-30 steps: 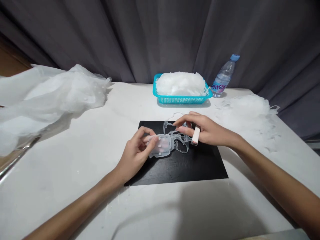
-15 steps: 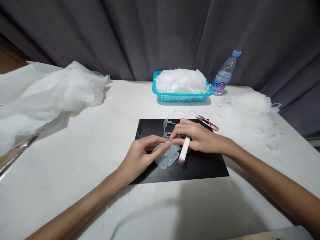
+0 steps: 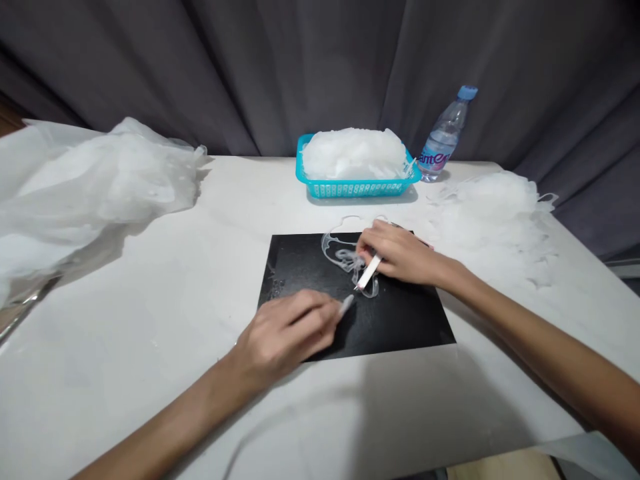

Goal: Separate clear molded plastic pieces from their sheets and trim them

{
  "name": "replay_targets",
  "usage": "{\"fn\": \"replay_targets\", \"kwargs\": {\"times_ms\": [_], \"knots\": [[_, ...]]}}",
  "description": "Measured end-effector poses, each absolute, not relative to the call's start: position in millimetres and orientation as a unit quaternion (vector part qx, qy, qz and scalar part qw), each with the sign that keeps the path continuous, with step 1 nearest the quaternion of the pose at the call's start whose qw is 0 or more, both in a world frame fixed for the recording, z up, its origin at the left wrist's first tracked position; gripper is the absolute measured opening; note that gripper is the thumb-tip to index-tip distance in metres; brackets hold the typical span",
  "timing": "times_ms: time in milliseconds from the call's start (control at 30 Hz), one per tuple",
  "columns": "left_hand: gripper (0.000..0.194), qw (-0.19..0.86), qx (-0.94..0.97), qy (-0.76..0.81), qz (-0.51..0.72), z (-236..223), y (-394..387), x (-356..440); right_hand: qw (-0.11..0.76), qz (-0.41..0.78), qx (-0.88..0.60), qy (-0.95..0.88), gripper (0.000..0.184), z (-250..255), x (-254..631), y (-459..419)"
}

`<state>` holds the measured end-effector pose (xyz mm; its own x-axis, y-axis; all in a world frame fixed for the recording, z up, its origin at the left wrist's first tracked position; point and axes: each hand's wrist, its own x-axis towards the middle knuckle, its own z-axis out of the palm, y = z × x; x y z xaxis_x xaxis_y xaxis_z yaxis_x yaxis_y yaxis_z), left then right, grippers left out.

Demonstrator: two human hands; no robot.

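Observation:
My left hand (image 3: 283, 333) lies knuckles-up on the near left part of a black mat (image 3: 400, 320), fingers closed on a clear plastic piece (image 3: 346, 305) whose edge sticks out past the fingertips. My right hand (image 3: 400, 253) rests on the mat's far side, closed around a small white and pink tool (image 3: 369, 272) whose tip points down at a clear plastic frame of thin loops (image 3: 345, 250) lying on the mat.
A turquoise basket (image 3: 320, 189) heaped with clear plastic pieces stands at the back, a water bottle (image 3: 443, 137) to its right. A big crumpled plastic bag (image 3: 90, 183) lies far left. A pile of clear plastic scraps (image 3: 495, 207) lies right. Grey curtain behind.
My left hand pulled the clear plastic piece away from the frame, toward me and leftward. My right hand shifted back over the frame, and now covers the small snips seen half a second ago.

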<state>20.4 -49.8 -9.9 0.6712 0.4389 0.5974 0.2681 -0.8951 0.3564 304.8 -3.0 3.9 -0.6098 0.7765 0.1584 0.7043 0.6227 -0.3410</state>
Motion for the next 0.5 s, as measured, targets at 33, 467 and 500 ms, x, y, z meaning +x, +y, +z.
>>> {"fn": "replay_targets", "kwargs": {"times_ms": [33, 467, 500], "knots": [[0.02, 0.158, 0.888, 0.234, 0.363, -8.9, -48.1, 19.5, 0.141, 0.112, -0.432, -0.884, 0.011, 4.1, 312.6, 0.6], [0.01, 0.453, 0.718, 0.347, 0.398, -3.2, -37.8, 23.1, 0.082, 0.102, -0.515, -0.847, 0.063, 13.3, 315.8, -5.4], [0.01, 0.47, 0.714, 0.334, 0.397, -2.9, -38.2, 23.2, 0.079, 0.104, -0.52, -0.844, 0.048, 11.5, 315.3, -4.3]]}}
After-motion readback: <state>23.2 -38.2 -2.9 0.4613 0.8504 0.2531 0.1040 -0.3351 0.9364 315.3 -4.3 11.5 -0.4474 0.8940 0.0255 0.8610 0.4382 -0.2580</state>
